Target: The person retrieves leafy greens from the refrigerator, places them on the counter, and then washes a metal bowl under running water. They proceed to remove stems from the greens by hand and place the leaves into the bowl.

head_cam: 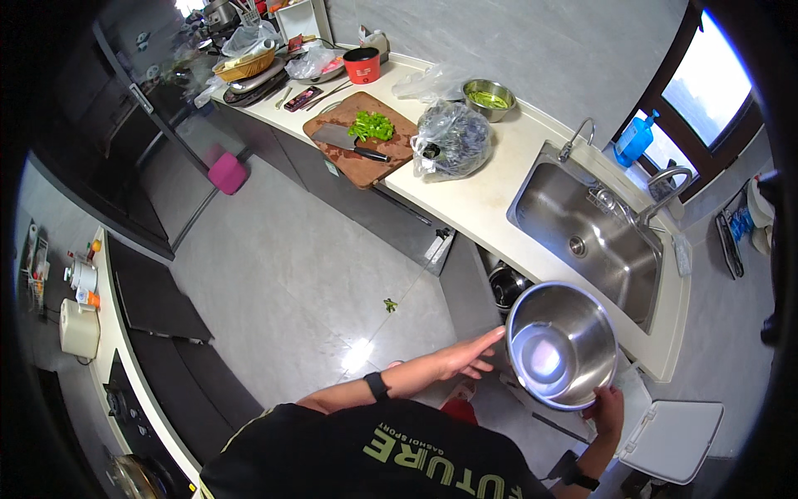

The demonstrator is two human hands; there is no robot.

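A deep stainless steel bowl [561, 337], its mouth facing up toward me, is in front of the counter below the sink. My right hand [606, 408] grips its lower right rim. Fingers spread, my left hand [467, 360] is beside the bowl's left edge; whether a fingertip touches the rim I cannot tell. No food or liquid shows inside the bowl. Just behind it, a cabinet door [464, 299] stands ajar, with dark cookware [508, 287] partly visible inside.
On the counter are a steel sink [561, 206], a plastic bag of produce [453, 140], and a wooden cutting board [399, 125] with a cleaver [349, 145] and chopped greens [371, 126]. A white bin lid [676, 440] stands raised at right. A green scrap [390, 305] lies on the floor.
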